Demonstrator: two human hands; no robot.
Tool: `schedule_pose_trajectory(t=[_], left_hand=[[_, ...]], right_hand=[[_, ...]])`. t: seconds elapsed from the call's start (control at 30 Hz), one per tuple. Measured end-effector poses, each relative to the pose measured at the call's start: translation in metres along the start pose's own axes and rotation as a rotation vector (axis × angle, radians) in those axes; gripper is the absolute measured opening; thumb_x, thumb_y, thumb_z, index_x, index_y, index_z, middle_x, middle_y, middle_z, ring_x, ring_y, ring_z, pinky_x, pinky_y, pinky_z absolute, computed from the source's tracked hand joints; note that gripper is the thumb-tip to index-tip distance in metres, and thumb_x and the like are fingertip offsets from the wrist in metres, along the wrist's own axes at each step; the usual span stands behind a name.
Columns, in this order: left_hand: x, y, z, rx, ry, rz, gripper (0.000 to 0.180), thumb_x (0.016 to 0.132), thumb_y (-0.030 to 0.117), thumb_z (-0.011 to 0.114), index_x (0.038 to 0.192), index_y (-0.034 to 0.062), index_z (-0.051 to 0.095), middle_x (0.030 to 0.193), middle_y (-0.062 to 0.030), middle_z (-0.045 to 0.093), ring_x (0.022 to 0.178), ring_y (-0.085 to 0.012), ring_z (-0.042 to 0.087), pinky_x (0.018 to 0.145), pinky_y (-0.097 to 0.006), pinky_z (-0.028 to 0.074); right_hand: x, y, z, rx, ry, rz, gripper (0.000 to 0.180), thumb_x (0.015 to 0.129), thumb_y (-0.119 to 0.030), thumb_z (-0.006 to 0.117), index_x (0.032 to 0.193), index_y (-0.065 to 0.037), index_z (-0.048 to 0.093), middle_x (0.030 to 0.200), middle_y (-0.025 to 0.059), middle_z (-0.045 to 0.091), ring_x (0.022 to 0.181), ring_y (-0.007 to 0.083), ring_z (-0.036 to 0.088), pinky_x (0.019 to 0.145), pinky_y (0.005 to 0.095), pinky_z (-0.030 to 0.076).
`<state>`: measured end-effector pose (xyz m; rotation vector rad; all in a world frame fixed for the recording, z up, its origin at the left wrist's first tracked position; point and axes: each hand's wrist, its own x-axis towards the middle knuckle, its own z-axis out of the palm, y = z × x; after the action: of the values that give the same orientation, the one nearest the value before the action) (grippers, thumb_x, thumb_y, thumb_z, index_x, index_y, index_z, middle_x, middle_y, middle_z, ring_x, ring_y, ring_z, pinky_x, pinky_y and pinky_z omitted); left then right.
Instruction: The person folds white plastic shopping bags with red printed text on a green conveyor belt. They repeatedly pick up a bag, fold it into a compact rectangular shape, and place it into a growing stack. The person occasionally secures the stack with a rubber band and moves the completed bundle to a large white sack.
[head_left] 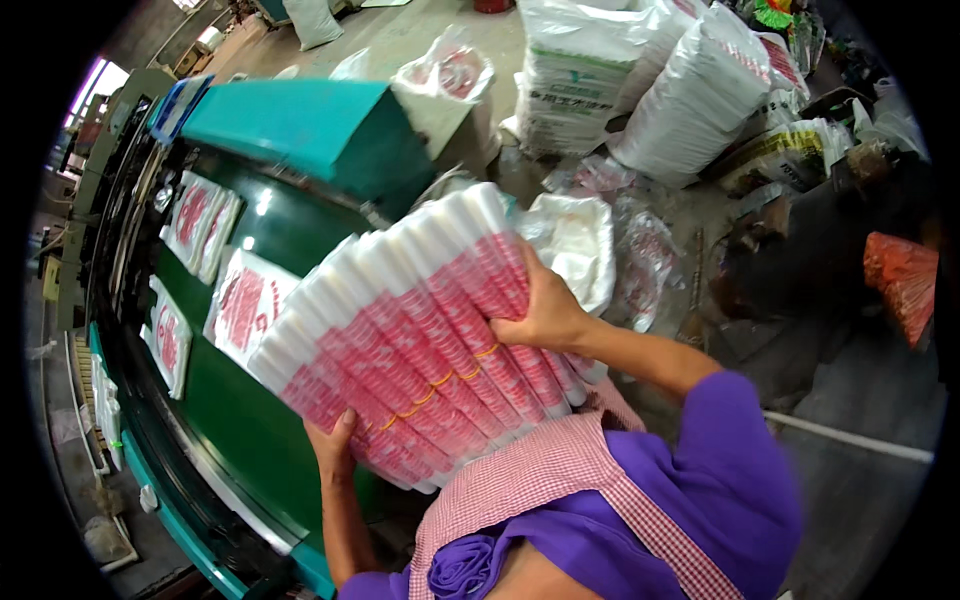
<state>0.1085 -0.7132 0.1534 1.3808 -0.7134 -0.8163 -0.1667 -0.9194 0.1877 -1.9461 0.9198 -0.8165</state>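
Note:
A wide bundle of rolled plastic bags, white with red print, is held up in front of my checkered apron. Several thick rolls lie side by side in it, with yellow bands showing across the middle. My left hand grips its lower left edge, the thumb on the near face. At its right edge my right hand is closed round it, thumb in front; the other fingers are partly hidden behind the bundle. Just left of the bundle, a flat stack of printed bags lies on the green belt.
Two more stacks of printed bags lie farther left on the belt. A teal machine housing stands beyond it. Large white sacks fill the far right floor. A white-lined container and loose clear plastic sit beyond my right hand.

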Motion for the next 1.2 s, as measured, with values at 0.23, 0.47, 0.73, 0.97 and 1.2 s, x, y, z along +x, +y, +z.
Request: schedule_pose_trajectory(t=[0.23,0.47,0.73,0.97,1.2], left_hand=[[0.061,0.01,0.228,0.021,-0.478,-0.111,0.06,0.07,0.033,0.078,0.113,-0.0019,0.056,0.102,-0.0071,0.063,0.091,-0.0158,0.06,0.082,-0.032,0.048],[0.113,0.008,0.404,0.004,-0.961,-0.218,0.064,0.073,0.025,0.077,0.125,-0.0005,0.048,0.113,-0.0088,0.061,0.101,-0.0168,0.058,0.092,-0.032,0.045],[0.189,0.022,0.487,-0.003,-0.937,-0.138,0.057,0.074,0.024,0.075,0.119,0.0,0.051,0.108,-0.0073,0.062,0.096,-0.0146,0.058,0.088,-0.032,0.046],[0.307,0.042,0.531,-0.028,-0.743,-0.155,0.061,0.07,0.029,0.079,0.117,0.0,0.053,0.104,-0.0059,0.062,0.094,-0.0129,0.059,0.084,-0.031,0.048],[0.465,0.087,0.568,-0.037,-0.603,-0.271,0.062,0.073,0.024,0.075,0.123,-0.0006,0.046,0.107,-0.008,0.061,0.093,-0.0164,0.061,0.083,-0.034,0.051]], right_hand=[[-0.065,0.066,-0.188,0.214,0.316,0.258,0.082,0.065,-0.009,0.076,0.135,-0.002,0.033,0.113,0.012,0.058,0.101,0.0204,0.059,0.091,0.0349,0.047],[-0.129,0.115,-0.289,0.22,0.644,0.394,0.068,0.07,-0.003,0.07,0.129,-0.002,0.037,0.11,0.0096,0.058,0.099,0.018,0.059,0.089,0.0343,0.047],[-0.044,0.142,-0.358,0.251,0.659,0.291,0.063,0.07,-0.003,0.068,0.126,0.0,0.04,0.11,0.0093,0.058,0.097,0.017,0.058,0.088,0.0338,0.046],[0.125,0.188,-0.421,0.273,0.49,0.288,0.064,0.069,-0.003,0.068,0.126,-0.001,0.04,0.111,0.0097,0.058,0.098,0.0165,0.058,0.089,0.0325,0.046],[0.329,0.222,-0.461,0.221,0.367,0.284,0.074,0.067,-0.009,0.073,0.131,0.001,0.038,0.113,0.0138,0.058,0.102,0.0215,0.058,0.094,0.0349,0.043]])
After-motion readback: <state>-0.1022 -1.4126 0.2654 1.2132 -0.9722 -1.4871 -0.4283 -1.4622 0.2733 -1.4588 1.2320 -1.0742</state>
